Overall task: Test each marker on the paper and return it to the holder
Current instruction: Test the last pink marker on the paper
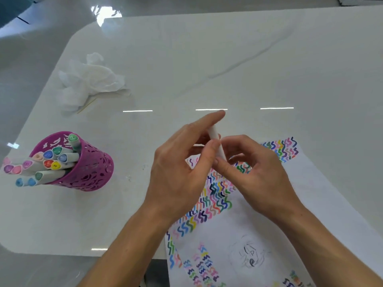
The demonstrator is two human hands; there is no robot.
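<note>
Looking down through the head camera, I see both hands meet above the paper [269,224], which overhangs the table's [186,59] near edge. The left hand [182,168] pinches the white marker [215,137] between thumb and fingers, forefinger stretched along it. The right hand [261,172] pinches its lower part with curled fingers. The purple holder [93,168], stuffed with markers [51,160], sits well apart near the left edge, with white tabletop between. A crumpled tissue [89,79] lies far left.

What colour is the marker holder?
Purple-pink, with cut-out patterning; the marker holder shows best in the head view.
</note>
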